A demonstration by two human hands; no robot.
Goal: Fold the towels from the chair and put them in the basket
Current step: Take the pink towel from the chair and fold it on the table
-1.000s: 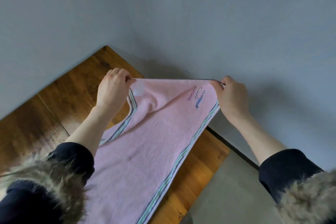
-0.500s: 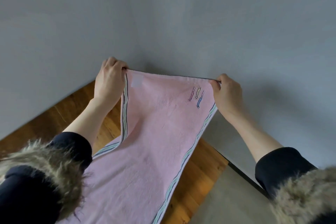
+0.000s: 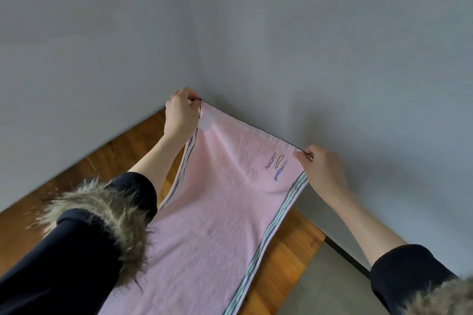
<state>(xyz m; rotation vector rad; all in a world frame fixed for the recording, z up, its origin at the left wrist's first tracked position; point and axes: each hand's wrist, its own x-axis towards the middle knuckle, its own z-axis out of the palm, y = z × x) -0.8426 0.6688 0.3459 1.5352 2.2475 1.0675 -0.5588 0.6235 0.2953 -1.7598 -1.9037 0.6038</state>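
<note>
A pink towel (image 3: 215, 212) with striped side borders and small embroidered marks is stretched out over the wooden table (image 3: 289, 256). My left hand (image 3: 180, 115) pinches its far left corner, close to the wall corner. My right hand (image 3: 321, 169) pinches its far right corner. The far edge is pulled taut between both hands and runs aslant, the left corner farther away. The towel's near end runs out of view at the bottom. No chair or basket is in view.
Grey walls (image 3: 281, 46) meet in a corner right behind the table. The table's right edge has a dark frame (image 3: 345, 256), with grey floor (image 3: 332, 286) beyond it. Fur-trimmed dark sleeves cover both forearms.
Both hands have carried the towel's far edge forward toward the wall corner, the left hand farther than the right. The towel has spread longer over the table.
</note>
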